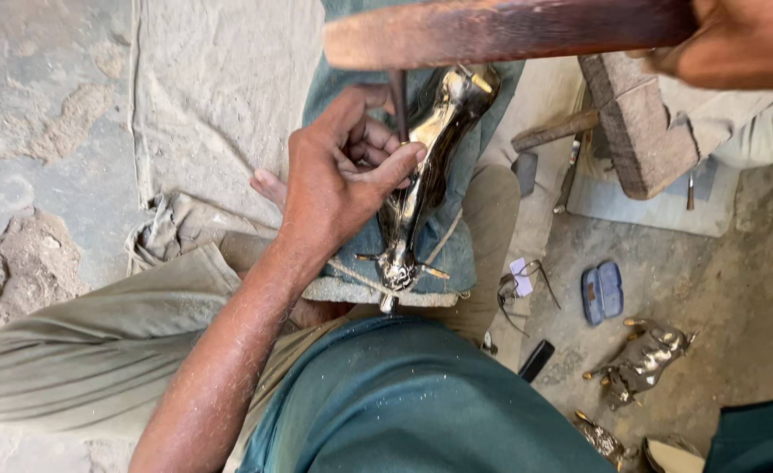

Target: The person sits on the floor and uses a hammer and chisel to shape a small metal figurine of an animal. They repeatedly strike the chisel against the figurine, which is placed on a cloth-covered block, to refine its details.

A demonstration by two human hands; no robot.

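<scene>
My left hand [343, 180] pinches a thin punch [399, 103] upright on the brass animal figure [421, 175], which lies on a cloth-padded block [456, 254] across my lap — steadied for striking. My right hand [737, 44], far right, is closed round a wooden mallet [500, 31] raised over the punch.

The right hand [737, 39] is cut off by the top edge, so its fingers do not show, and the wooden handle [509, 31] it holds is blurred and near the camera, hiding the top of the thin metal tool [400, 105]. The left hand [343, 175] covers the middle of the shiny metal figure [430, 149]. At the bottom edge, another metal figure [605, 442] is cut off.
</scene>
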